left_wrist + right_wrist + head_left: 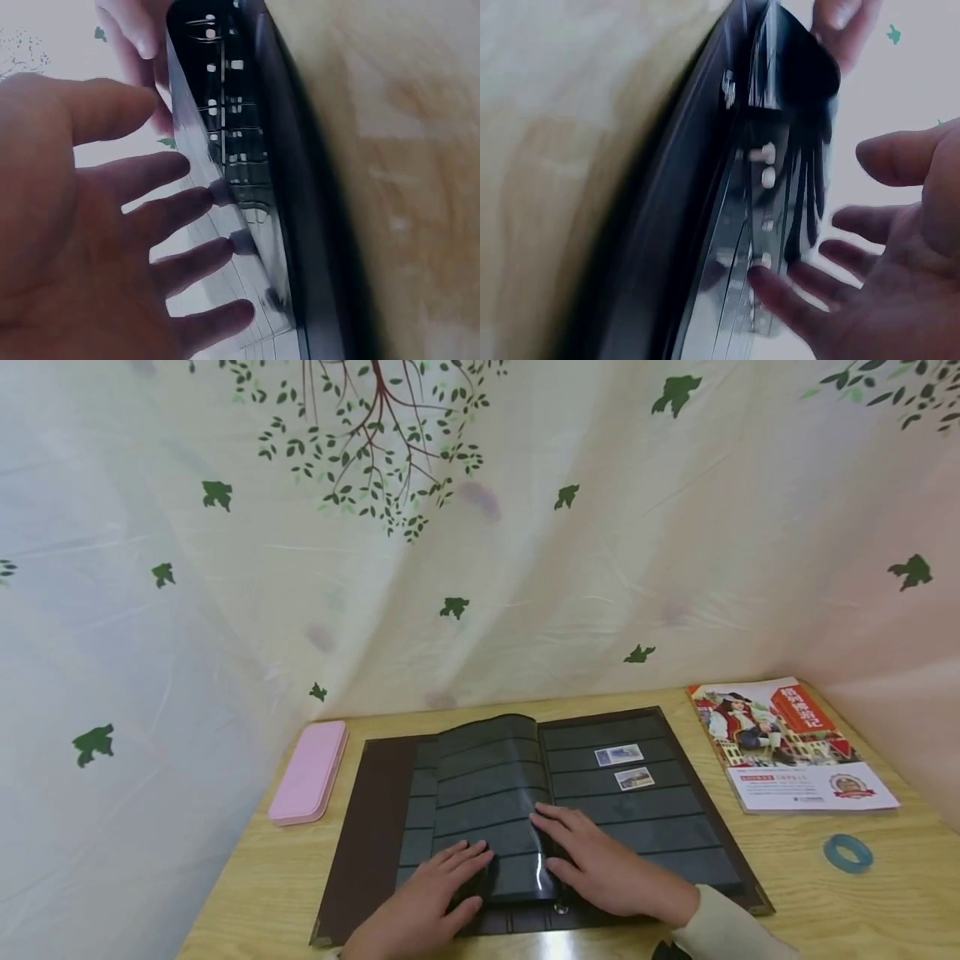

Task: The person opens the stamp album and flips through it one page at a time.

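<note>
Wood table: album is laid open between pink case and magazine; its curved page is touched by left hand and right hand, fingers loosely spread, presumably for flattening.

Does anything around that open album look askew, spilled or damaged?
Only the upper black page on the album's left side bows upward, out of line with the page beneath. The left hand and right hand are at it, so that is probably just handling. I see no spill or damage.
</note>
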The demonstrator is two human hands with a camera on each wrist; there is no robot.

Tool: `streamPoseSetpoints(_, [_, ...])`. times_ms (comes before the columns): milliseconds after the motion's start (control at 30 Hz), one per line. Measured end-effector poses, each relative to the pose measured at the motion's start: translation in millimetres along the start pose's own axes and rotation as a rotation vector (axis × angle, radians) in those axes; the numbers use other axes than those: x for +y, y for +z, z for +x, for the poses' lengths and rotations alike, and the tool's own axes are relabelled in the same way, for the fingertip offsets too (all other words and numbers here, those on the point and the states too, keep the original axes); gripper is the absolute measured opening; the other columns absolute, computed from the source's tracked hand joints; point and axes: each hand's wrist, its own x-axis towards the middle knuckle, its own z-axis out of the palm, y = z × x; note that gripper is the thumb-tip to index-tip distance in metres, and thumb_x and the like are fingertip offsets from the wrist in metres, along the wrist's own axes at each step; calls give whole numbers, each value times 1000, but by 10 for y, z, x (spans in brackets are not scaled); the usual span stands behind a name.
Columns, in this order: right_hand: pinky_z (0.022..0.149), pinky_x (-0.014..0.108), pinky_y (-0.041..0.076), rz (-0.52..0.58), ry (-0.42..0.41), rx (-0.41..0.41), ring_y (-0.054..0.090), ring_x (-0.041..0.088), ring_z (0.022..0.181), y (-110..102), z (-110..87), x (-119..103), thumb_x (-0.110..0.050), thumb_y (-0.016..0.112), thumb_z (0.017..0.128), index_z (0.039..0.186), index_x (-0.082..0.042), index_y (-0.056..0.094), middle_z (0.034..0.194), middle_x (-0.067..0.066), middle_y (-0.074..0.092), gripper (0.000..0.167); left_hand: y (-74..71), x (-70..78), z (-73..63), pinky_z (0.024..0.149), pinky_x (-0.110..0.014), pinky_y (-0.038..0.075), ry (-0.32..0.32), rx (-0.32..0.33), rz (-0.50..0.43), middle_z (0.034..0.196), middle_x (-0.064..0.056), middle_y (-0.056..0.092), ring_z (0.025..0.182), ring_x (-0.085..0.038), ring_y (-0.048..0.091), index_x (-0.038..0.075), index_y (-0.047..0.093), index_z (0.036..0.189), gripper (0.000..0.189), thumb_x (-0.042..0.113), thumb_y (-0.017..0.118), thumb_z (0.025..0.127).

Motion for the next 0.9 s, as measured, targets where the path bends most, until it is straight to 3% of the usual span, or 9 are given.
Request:
streamPoseSetpoints(133, [97,54,35,100,129,-46,32,33,132,-56,-15,81,-43,44,100,153,-14,18,151,14,22,66,2,-8,11,95,-63,32,-45,-64,-21,152,6,29,137,-27,27,25,36,147,52,45,42,100])
streamPoseSetpoints(300, [99,60,29,135,201,-41,26,40,134,-51,-16,128,-50,43,98,152,-14,20,149,19,27,70,-18,-3,37,93,-69,28,-67,-87,-33,152,8,28,138,-26,27,27,40,145,49,44,43,100])
streamPoseSetpoints(533, [99,59,30,110,186,-45,28,39,134,2,-50,144,-51,42,98,152,-12,21,148,17,30,70,0,-8,51,92,-68,30,-59,-95,-12,151,8,29,137,-25,28,26,41,145,48,43,43,100])
streamPoseSetpoints(900, [101,58,29,111,150,-91,29,31,135,-21,-101,122,-50,34,100,154,-25,10,153,7,23,64,-15,-10,42,94,-68,28,-57,-82,-16,151,8,30,137,-25,29,26,41,145,48,42,45,99])
